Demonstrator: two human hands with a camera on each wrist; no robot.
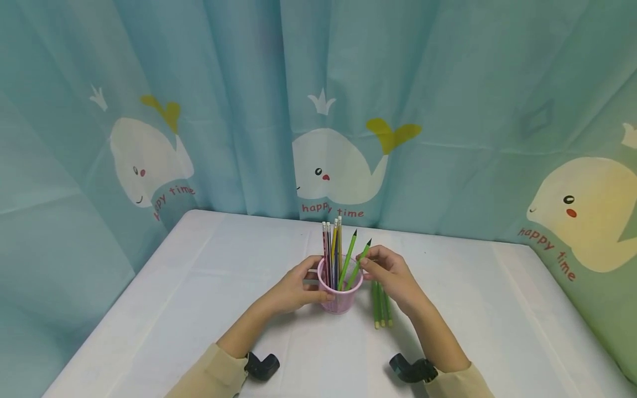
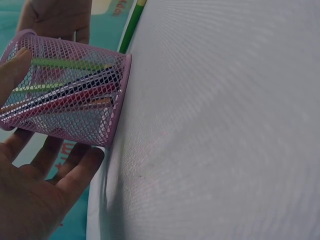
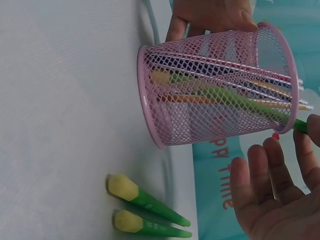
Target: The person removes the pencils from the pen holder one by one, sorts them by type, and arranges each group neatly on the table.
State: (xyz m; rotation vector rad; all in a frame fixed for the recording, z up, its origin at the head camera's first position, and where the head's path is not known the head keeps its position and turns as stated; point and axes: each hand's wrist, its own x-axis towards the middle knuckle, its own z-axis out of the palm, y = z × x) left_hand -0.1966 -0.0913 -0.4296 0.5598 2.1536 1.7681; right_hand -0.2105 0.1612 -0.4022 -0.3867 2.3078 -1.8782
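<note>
A pink mesh pencil cup (image 1: 339, 303) stands upright on the table, and my left hand (image 1: 293, 288) grips its side with thumb in front and fingers behind. Inside it are several striped and yellow pencils (image 1: 334, 249), eraser ends up, and a green pencil (image 1: 348, 258) with its dark point up. At the cup's right rim my right hand (image 1: 394, 275) pinches a second green pencil (image 1: 367, 247) near its point. That pencil's yellow lower end (image 3: 161, 76) shows through the mesh, near the cup's bottom.
Three green pencils (image 1: 382, 309) lie side by side on the white table (image 1: 239, 249), right of the cup and partly under my right hand. A blue curtain (image 1: 249, 110) with whale prints hangs behind the table. Dark wrist devices (image 1: 264, 367) sit on both wrists.
</note>
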